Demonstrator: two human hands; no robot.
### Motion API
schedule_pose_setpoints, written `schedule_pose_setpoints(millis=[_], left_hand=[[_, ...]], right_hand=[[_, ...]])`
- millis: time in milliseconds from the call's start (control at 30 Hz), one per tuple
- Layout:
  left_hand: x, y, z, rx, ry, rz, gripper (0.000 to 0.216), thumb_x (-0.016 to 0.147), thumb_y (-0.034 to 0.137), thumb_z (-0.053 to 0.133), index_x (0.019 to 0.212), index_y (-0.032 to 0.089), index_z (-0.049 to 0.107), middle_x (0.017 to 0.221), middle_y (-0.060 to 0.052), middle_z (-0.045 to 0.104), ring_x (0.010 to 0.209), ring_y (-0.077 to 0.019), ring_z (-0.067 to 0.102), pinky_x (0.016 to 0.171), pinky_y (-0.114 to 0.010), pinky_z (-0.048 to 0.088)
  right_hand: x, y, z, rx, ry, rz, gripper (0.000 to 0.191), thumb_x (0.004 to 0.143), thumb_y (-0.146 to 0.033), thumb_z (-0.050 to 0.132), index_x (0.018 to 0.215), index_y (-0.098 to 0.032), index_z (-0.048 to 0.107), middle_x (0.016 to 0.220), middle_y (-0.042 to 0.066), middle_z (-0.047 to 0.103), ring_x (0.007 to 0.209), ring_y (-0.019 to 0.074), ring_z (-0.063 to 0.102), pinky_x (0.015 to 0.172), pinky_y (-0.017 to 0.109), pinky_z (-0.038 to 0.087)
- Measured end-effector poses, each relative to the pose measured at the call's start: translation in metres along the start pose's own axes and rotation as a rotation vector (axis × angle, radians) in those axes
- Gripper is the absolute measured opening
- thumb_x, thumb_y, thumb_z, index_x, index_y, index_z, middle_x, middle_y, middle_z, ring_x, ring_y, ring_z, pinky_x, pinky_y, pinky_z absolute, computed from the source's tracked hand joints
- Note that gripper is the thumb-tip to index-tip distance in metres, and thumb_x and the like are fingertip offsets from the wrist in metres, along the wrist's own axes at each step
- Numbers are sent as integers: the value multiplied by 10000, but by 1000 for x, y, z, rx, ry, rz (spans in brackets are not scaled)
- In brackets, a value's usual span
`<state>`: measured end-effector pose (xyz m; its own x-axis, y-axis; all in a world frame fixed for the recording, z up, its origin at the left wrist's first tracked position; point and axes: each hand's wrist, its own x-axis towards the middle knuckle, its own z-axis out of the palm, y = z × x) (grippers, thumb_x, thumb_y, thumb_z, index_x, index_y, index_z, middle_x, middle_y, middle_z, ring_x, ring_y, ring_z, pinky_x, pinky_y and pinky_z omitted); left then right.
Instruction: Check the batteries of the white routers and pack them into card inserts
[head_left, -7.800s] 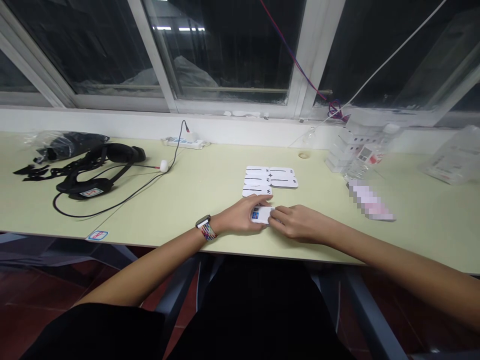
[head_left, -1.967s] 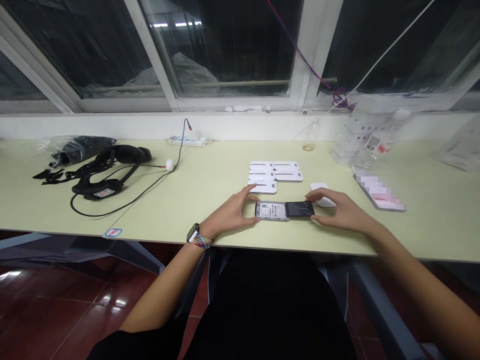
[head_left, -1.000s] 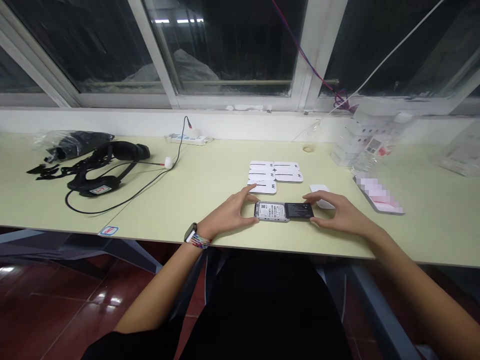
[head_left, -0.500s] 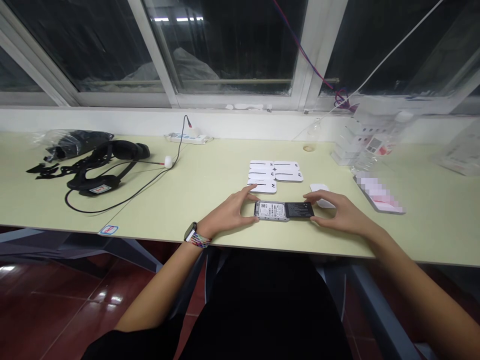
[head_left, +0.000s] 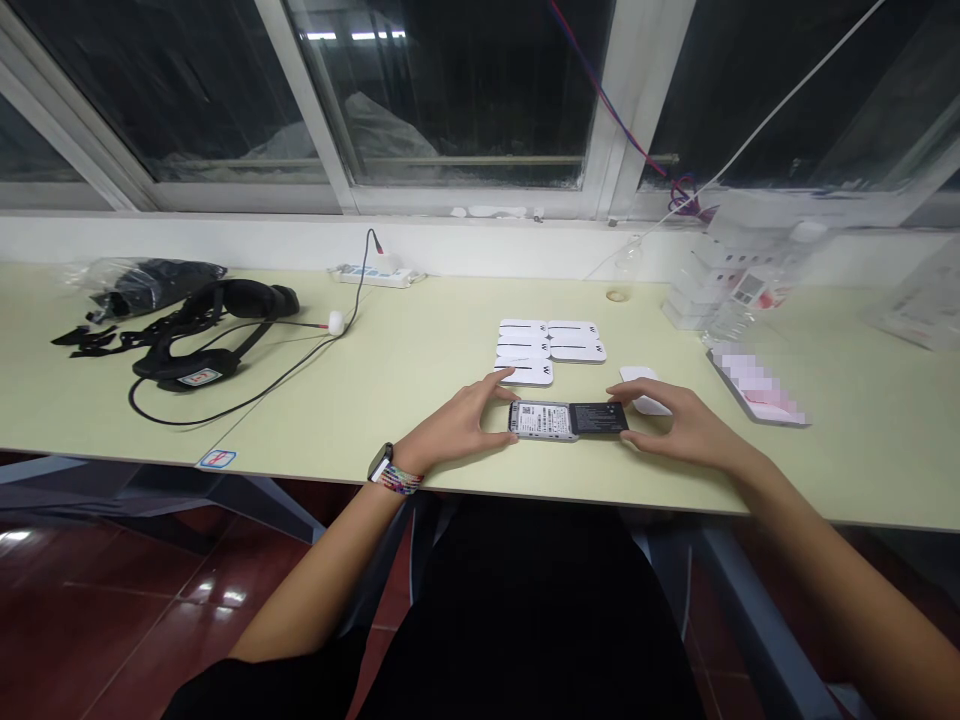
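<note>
My left hand (head_left: 469, 420) grips the left end of a small flat device (head_left: 541, 420) between thumb and fingers. Its grey frame surrounds a white printed label with a square code. My right hand (head_left: 686, 428) pinches the right end of a black flat battery (head_left: 596, 418) with fine print. Device and battery lie end to end, edges meeting or nearly so, close above or on the table. Beyond the right fingers is a white rounded panel (head_left: 639, 378), partly hidden by that hand. Several white rounded devices (head_left: 576, 346) with black lines and letters lie behind the left fingertips.
A black headset (head_left: 184, 368) with a cable lies on the left of the pale table (head_left: 360, 380), near a plastic bag (head_left: 157, 285). At the back sits a power strip (head_left: 375, 276). A phone (head_left: 757, 388), clear bottle (head_left: 780, 270) and white boxes (head_left: 686, 295) are on the right.
</note>
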<state>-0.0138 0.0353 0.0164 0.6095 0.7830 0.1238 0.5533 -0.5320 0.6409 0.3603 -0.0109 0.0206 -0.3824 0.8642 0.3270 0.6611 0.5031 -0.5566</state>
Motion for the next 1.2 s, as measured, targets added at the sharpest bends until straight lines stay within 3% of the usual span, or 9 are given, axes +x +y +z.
schedule_pose_setpoints(millis=[167, 333, 467, 667, 833, 1000, 1100, 1200], left_hand=[[0, -1, 1, 12, 4, 4, 969, 927, 396, 810, 1731, 302, 277, 1533, -85, 696, 1496, -365, 580, 1258, -537, 427], [1, -2, 2, 7, 15, 21, 968, 929, 390, 813, 1730, 296, 280, 1518, -80, 712, 1506, -356, 580, 1268, -531, 419], [2, -1, 2, 9, 19, 29, 960, 926, 376, 812, 1727, 289, 290, 1523, -92, 709, 1501, -365, 588, 1255, -542, 434], [1, 1, 0, -12, 13, 72, 888, 945, 359, 788, 1702, 316, 325, 1516, -92, 707, 1484, -358, 607, 1257, -550, 442], [1, 0, 0, 11, 28, 78, 892, 934, 386, 785, 1701, 303, 338, 1570, -113, 664, 1507, -371, 583, 1253, -561, 453], [1, -1, 1, 38, 34, 52, 926, 923, 408, 793, 1714, 296, 324, 1611, -122, 629, 1537, -393, 547, 1260, -580, 445], [1, 0, 1, 33, 26, 60, 923, 925, 395, 786, 1714, 304, 315, 1539, -100, 685, 1527, -381, 554, 1265, -569, 434], [1, 0, 1, 24, 30, 76, 899, 933, 371, 773, 1709, 315, 324, 1503, -91, 706, 1476, -363, 604, 1248, -546, 450]], right_hand=[[6, -8, 5, 15, 96, -80, 398, 894, -338, 781, 1287, -290, 739, 1263, 70, 813, 1136, 327, 800, 1027, 507, 662], [29, -27, 21, 158, 144, -135, 508, 891, -306, 813, 1384, -287, 692, 1306, 71, 780, 1146, 295, 793, 1090, 507, 650], [52, -41, 29, 263, 69, -120, 564, 890, -306, 810, 1430, -281, 650, 1229, 56, 771, 1133, 266, 778, 1148, 510, 625], [79, -61, 38, 110, -114, -176, 501, 901, -319, 796, 1384, -271, 671, 1226, 71, 758, 1073, 271, 751, 964, 460, 637], [80, -66, 58, -78, -166, -249, 428, 948, -293, 761, 1368, -253, 687, 1205, 93, 768, 1078, 297, 721, 887, 430, 580], [70, -57, 60, -76, -186, -281, 327, 997, -286, 724, 1322, -250, 715, 1117, 88, 749, 1067, 292, 700, 885, 426, 582], [68, -54, 56, -46, -126, -300, 294, 1023, -297, 686, 1314, -263, 713, 1199, 96, 751, 1102, 296, 717, 906, 453, 612], [67, -58, 61, -29, 20, -364, 460, 1065, -290, 611, 1526, -284, 596, 1419, 122, 717, 1283, 317, 706, 1045, 519, 618]])
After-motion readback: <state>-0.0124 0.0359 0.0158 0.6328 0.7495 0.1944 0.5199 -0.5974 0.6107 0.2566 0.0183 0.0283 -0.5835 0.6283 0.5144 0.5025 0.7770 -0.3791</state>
